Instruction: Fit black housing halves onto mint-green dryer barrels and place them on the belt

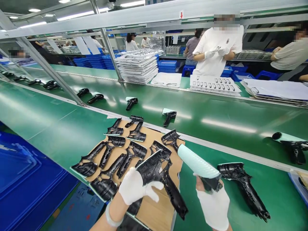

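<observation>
My left hand (138, 187), in a white glove, holds a black pistol-shaped housing half (157, 171), like a hair dryer shell. Its hollow ribbed inside faces up, and my fingers are partly hidden behind it. My right hand (214, 202), also gloved, grips a second housing piece with a mint-green barrel (198, 160); its handle is mostly hidden by the hand. Another black housing half (245, 186) lies on the green bench right of my right hand. Several more housing halves (133, 155) lie on a cardboard sheet (158, 210) around my left hand.
Beyond the bench, a green conveyor belt (192, 117) carries spaced-out black and mint housings (169, 116). Blue bins (26, 179) stand at lower left. A metal frame post (51, 72) crosses the left side. Across the belt, a gloved co-worker (218, 48) stands behind paper sheets (214, 84).
</observation>
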{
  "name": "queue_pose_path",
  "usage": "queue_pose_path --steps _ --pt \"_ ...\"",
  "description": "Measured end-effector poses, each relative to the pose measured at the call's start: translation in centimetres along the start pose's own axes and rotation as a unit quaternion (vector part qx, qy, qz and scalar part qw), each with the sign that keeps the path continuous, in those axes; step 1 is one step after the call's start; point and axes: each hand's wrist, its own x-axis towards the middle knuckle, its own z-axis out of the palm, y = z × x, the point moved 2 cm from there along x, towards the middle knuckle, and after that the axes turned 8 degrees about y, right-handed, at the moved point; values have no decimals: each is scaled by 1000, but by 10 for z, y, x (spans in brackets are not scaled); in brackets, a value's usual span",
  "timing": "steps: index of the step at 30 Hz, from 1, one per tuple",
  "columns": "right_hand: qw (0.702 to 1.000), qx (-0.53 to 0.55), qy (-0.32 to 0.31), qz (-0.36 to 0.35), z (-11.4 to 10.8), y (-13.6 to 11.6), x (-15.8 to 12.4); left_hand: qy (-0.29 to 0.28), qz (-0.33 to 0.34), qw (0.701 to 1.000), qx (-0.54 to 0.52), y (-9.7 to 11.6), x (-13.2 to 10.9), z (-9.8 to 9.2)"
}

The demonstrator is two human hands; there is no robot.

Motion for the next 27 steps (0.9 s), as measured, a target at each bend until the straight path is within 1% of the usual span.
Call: queue_pose_path --steps 2,4,6,7,8,9,10,11,12,14,16,18,20,24,27 --pt "999 -41 7 -21 5 -11 1 -24 13 999 27 1 -2 1" --pt "999 -18 3 -37 9 -25 5 -23 64 990 125 2 -5 3" --pt "999 34 -14 -15 8 -38 10 0 118 964 237 3 -9 6" --pt "999 35 -22 8 6 -42 13 13 137 952 274 3 -10 8" --pt "999 12 -16 28 2 -45 15 25 147 943 297 3 -10 10" --pt "999 -22 -10 32 -1 -47 17 38 154 938 308 3 -9 11" --pt "998 -54 -2 18 -5 -49 19 53 163 933 317 4 -8 12" --pt "997 -76 1 -17 -8 -50 20 69 177 924 331 5 -7 13" --pt "994 -79 -12 -71 -8 -52 20 86 193 913 348 8 -6 13" --pt "976 -33 -78 -200 -4 -56 18 117 228 890 377 14 -4 14" --pt "947 9 -147 -285 5 -59 14 128 248 878 389 19 -3 17" --pt "929 22 -185 -319 13 -59 10 122 249 881 383 21 -4 24" --pt "925 12 -194 -328 18 -57 7 112 240 892 366 21 -4 34" --pt "926 -2 -188 -327 21 -49 1 95 211 913 337 16 -5 49" --pt "932 9 -201 -302 20 -46 2 82 192 920 331 15 -7 50"
